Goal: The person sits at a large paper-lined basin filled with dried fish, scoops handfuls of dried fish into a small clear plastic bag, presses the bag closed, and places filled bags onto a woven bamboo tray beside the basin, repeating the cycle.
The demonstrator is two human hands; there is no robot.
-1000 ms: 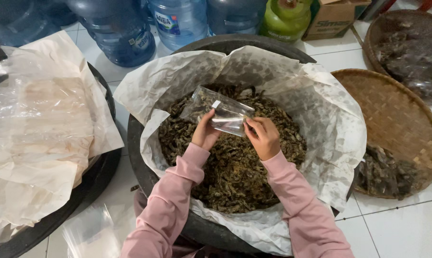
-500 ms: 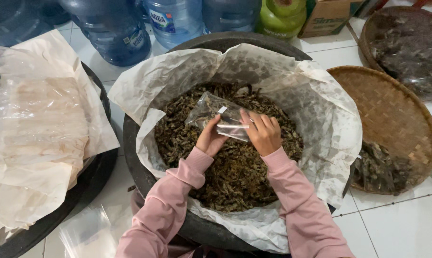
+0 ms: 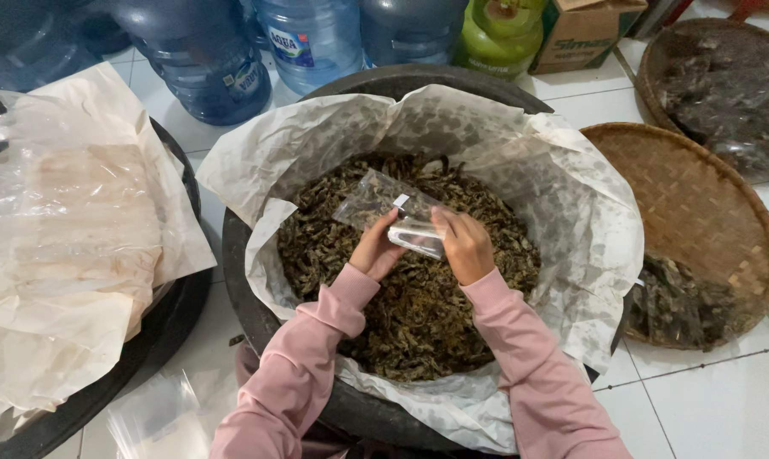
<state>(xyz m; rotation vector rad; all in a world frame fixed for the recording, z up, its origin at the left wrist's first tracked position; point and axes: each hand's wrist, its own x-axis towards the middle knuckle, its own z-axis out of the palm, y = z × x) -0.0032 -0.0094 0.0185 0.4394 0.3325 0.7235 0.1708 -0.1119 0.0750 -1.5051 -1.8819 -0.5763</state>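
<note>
A large black tub (image 3: 418, 78), lined with white paper (image 3: 571, 195), holds a heap of dark dried leafy bits (image 3: 410, 314). Over the heap, my left hand (image 3: 376, 248) and my right hand (image 3: 465, 245) both grip a small clear plastic bag (image 3: 389, 208). The bag tilts up and to the left, and its lower edge is pinched between my fingers. Dark bits show through the bag, whether inside or behind it I cannot tell. Pink sleeves cover both of my arms.
A second black tub covered with paper and clear plastic (image 3: 70, 246) stands to the left. Blue water jugs (image 3: 312, 38) and a green gas bottle (image 3: 503, 30) line the back. A woven tray (image 3: 699, 212) with dark dried bits lies at the right. Loose plastic bags (image 3: 155, 421) lie on the tiled floor.
Both hands have moved the bag lower and slightly to the left, closer to the heap. The view has shifted a little.
</note>
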